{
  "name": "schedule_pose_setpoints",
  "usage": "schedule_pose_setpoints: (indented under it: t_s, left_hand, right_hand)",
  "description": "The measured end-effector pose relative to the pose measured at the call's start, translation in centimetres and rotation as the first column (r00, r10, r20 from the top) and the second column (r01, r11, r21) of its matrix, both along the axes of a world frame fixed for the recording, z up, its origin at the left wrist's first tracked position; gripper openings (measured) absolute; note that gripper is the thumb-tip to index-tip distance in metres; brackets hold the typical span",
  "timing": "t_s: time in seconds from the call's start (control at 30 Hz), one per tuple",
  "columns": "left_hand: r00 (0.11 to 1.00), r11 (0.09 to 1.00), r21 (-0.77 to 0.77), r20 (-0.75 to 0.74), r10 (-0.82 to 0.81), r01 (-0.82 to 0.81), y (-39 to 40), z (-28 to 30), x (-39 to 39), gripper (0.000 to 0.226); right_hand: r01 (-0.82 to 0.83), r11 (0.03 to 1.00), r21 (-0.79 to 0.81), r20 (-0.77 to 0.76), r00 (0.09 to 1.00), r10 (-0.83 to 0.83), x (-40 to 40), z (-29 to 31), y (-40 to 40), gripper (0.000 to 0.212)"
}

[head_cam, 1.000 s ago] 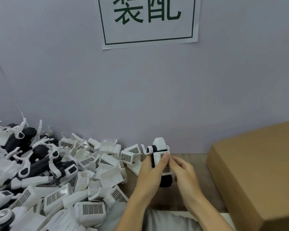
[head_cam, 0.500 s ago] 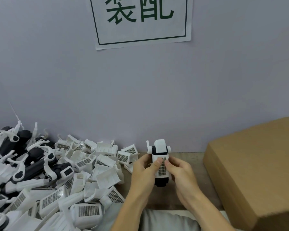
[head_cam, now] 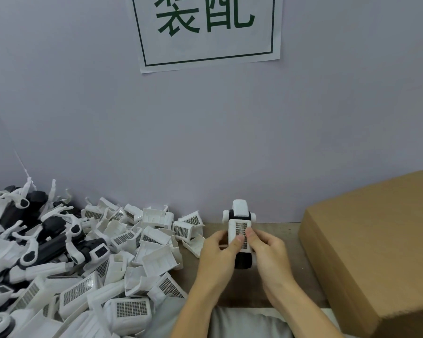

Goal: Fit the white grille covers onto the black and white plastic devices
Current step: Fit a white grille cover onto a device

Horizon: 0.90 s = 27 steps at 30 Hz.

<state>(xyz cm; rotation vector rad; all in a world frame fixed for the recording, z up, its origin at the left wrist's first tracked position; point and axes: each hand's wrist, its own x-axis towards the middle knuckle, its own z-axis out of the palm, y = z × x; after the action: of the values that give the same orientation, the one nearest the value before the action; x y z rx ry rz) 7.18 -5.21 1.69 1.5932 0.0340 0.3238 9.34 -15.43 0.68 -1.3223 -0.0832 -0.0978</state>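
Between the left hand and right hand, both clamped on it, the device stands upright with its grille cover under both thumbs; judged light, stiff, thin-clipped plastic, so grip the side walls and press the edges, not the mesh.

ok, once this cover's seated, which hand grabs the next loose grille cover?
Left, probably. The loose grille covers pile up on the left hand's side. The right hand sits toward the cardboard box; both grip the device.
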Motion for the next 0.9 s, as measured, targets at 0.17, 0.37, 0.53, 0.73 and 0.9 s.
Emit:
schedule_pose_setpoints:
  t_s: [0.17,0.37,0.53,0.73,0.9]
  left_hand:
    - [0.995,0.997,-0.026,-0.064,0.077,-0.079,0.5,-0.2,0.2,0.014]
    - [0.999,0.998,-0.041,-0.016,0.042,-0.043,0.3,-0.1,0.0,0.013]
    - [0.998,0.969,-0.236,-0.02,0.065,-0.068,0.4,-0.1,0.1,0.017]
    - [0.998,0.946,-0.319,0.015,0.057,-0.05,0.4,0.6,0.2,0.026]
    - [0.887,0.888,-0.144,0.091,0.452,-0.438,1.5,0.9,0.3,0.009]
  right_hand:
    - [-0.029,0.992,-0.119,0.051,0.998,0.035,0.0,-0.2,0.0,0.023]
    - [0.096,0.98,-0.175,0.143,0.987,-0.071,-0.2,0.2,0.2,0.024]
    - [0.177,0.913,-0.368,0.268,0.96,-0.079,-0.5,-0.4,0.5,0.012]
    - [0.226,0.904,-0.362,0.277,0.952,-0.127,-0.2,-0.3,0.2,0.013]
    - [0.063,0.971,0.231,-0.22,0.975,-0.011,-0.1,1.1,-1.3,0.031]
